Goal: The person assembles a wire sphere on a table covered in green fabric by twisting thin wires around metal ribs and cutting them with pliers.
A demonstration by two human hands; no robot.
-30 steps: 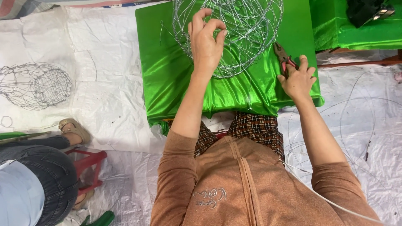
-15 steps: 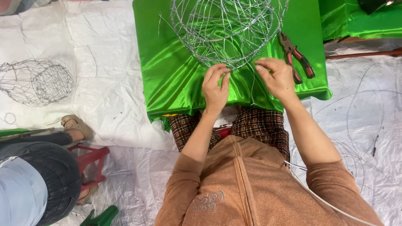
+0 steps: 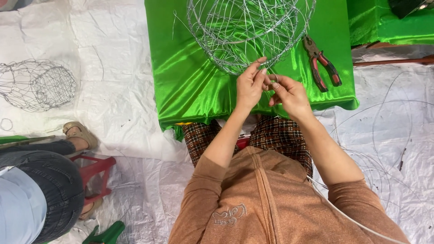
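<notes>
- The wire frame (image 3: 251, 31) lies on the green bench (image 3: 190, 86); its top is cut off by the picture's upper edge, and the strands cross so thickly that single wires are hard to follow.
- The left hand (image 3: 250, 86) and right hand (image 3: 289, 95) meet at the frame's near rim. Both are closed in a pinch on a thin wire there — too fine to trace to its ends.
- The left fingertips (image 3: 262, 61) touch the rim; the right fingers (image 3: 275, 86) curl just below it, touching the left hand.
- Half a second ago the hands were slightly apart along the same rim; now they are pressed together. A second ago the left hand lay high on the frame and the right rested by the pliers (image 3: 322, 63).
- The pliers lie right of the frame, on the bench, apart from both hands — same place as before.
- Left of the frame the bench cloth is bare up to its edge; the near edge lies just under the hands, over the plaid lap (image 3: 271, 135).
- Far left of the frame, a second wire cage (image 3: 36, 86) rests on the white floor sheet (image 3: 117, 99).
- Loose wire loops (image 3: 384, 131) lie on the sheet right of the frame, partly cut off.
</notes>
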